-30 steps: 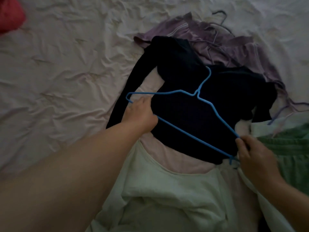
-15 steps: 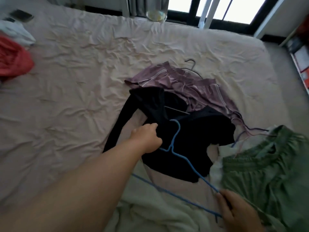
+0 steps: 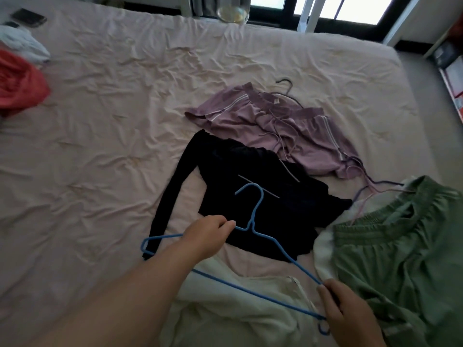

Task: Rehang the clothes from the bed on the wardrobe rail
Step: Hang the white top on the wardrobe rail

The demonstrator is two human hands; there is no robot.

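A blue wire hanger (image 3: 258, 214) hovers over a black long-sleeved top (image 3: 250, 186) lying flat on the bed (image 3: 100, 121). My left hand (image 3: 208, 234) pinches the hanger's left shoulder bar near the neck. My right hand (image 3: 343, 311) grips the hanger's right corner. Beyond the black top lie purple shorts (image 3: 270, 126) on a dark hanger (image 3: 288, 88). A green garment (image 3: 406, 259) lies at the right and a pale cream garment (image 3: 238, 309) under my arms.
A red garment (image 3: 17, 86) and a white cloth (image 3: 22, 46) lie at the bed's left edge, with a dark phone (image 3: 28, 17) behind them. A glass bowl (image 3: 233, 11) stands at the bed's far side by the window. Floor and shelves show at the right.
The view has risen and widened from the clothes to the whole bed. The hanger has lifted clear of the black top, and my left hand has slid along the bar toward the neck.
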